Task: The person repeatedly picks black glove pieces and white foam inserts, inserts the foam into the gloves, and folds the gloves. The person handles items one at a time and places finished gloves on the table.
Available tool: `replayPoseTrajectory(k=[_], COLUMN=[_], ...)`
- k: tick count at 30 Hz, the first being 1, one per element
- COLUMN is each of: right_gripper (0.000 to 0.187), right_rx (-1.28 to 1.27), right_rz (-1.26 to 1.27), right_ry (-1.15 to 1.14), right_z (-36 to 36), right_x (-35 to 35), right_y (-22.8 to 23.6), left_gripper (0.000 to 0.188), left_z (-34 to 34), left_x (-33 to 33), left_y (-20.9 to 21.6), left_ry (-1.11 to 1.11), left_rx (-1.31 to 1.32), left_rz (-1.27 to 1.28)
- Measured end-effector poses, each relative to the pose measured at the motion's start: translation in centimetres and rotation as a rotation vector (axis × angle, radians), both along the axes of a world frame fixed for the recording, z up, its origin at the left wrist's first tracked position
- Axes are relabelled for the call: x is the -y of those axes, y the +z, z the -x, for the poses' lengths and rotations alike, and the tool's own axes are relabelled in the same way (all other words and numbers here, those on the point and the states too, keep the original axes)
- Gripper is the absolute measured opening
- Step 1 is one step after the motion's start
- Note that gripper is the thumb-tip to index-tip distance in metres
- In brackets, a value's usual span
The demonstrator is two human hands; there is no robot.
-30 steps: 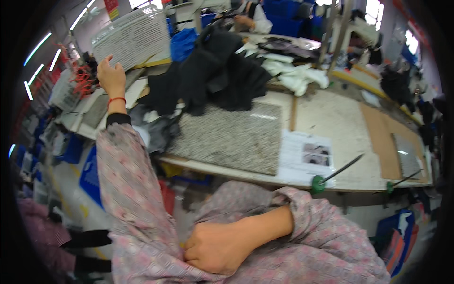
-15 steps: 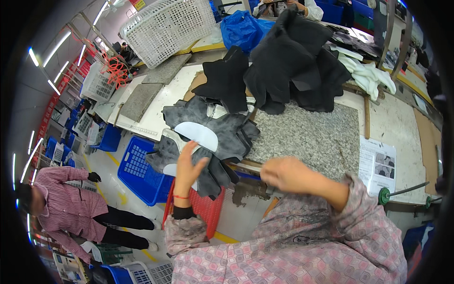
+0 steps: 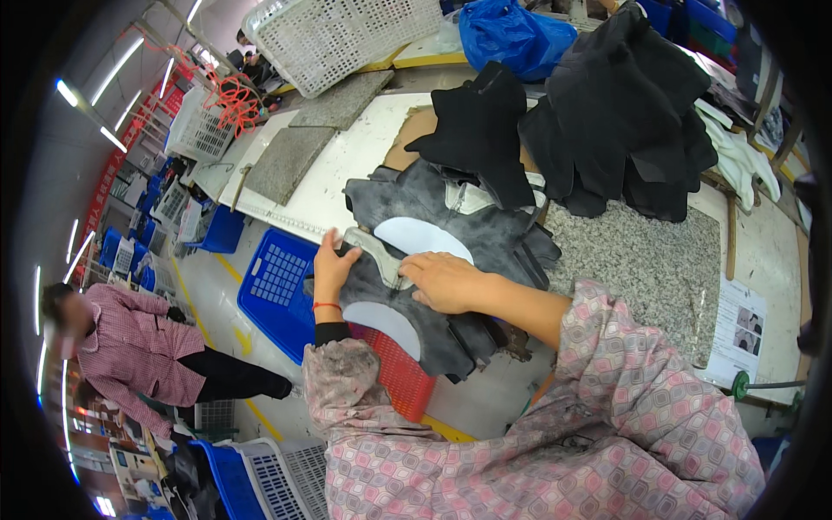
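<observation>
Dark grey cut pieces (image 3: 416, 204), mottled and many-lobed, lie piled at the table's near edge; a white half-moon patch (image 3: 425, 236) shows on them. The front piece (image 3: 442, 334) hangs over the edge, with a second white half-moon (image 3: 381, 325) and a pale grey band (image 3: 375, 251). My left hand (image 3: 332, 270) grips this piece at the band's left end, thumb on top and some fingers hidden. My right hand (image 3: 444, 282) pinches the band's right end, fingertips pressed together.
Black cut pieces (image 3: 624, 113) are heaped behind, near a blue bag (image 3: 516, 39). A stone slab (image 3: 641, 269) lies at right. Blue (image 3: 277, 282) and red (image 3: 403, 373) baskets stand below the table edge. A person in a checked jacket (image 3: 139, 347) is at left.
Both hands, apart and free before, have come to the front grey piece and hold its pale band. My right hand moved left. The view has shifted, and the person at left has moved.
</observation>
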State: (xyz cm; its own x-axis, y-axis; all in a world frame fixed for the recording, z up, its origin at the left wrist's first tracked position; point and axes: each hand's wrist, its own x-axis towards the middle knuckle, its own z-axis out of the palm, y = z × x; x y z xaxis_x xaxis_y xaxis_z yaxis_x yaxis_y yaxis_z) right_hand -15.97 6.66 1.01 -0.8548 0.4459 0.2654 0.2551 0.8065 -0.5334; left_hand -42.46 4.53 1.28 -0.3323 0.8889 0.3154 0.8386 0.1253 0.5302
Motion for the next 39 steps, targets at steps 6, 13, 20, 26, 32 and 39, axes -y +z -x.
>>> replayPoseTrajectory(k=[6,13,20,26,32,39], right_gripper=[0.042,0.039,0.035,0.035,0.035,0.03], right_rx=[0.089,0.158,0.172,0.192,0.161,0.207], right_rz=[0.304,0.329,0.185,0.115,0.099,-0.08], right_ry=[-0.011,-0.071,-0.147,-0.149,-0.135,-0.139], right_z=[0.1,0.4,1.0,1.5,1.2,1.7], right_x=[-3.9,-3.2,-2.3,-3.1,-2.9,-3.0], right_y=[-2.0,-1.4,-0.8,-1.0,-2.0,-2.6], left_gripper=[0.02,0.02,0.023,0.024,0.025,0.023], left_z=[-9.8,-17.2,-19.6,-21.1,-23.2,-25.5], left_x=[9.2,15.2,16.4,16.2,15.6,19.3], left_y=[4.1,3.8,5.2,6.5,7.5,11.8], left_ry=[-0.195,-0.355,-0.4,-0.358,-0.456,-0.876], left_rx=[-0.194,-0.428,-0.4,-0.375,-0.329,-0.225], left_rz=[-0.235,-0.263,-0.25,-0.276,-0.293,-0.579])
